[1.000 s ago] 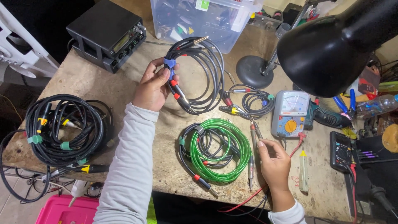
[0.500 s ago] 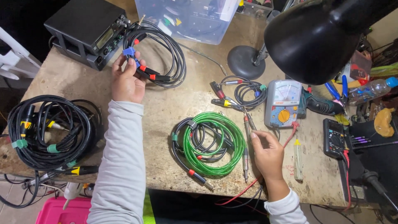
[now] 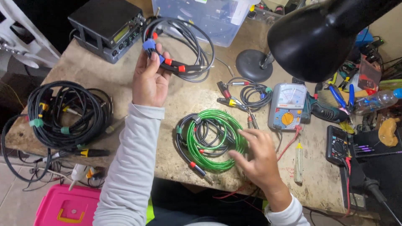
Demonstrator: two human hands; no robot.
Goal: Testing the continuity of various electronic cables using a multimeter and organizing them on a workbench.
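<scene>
At the bench's left edge we see one big black cable bundle (image 3: 63,111). Our left hand (image 3: 150,79) is raised, fingers clenched around a grey coiled cable (image 3: 184,48) held up near the black box (image 3: 106,26). Our right hand (image 3: 257,157) lies loose, fingers spread, touching one green cable coil (image 3: 215,138). Two meters (image 3: 287,106) follow.

Left hand (image 3: 150,79) raised forward, fingers closed in a grip, arm extended. Right hand (image 3: 258,159) low, palm down, fingers spread, apparently empty.
</scene>
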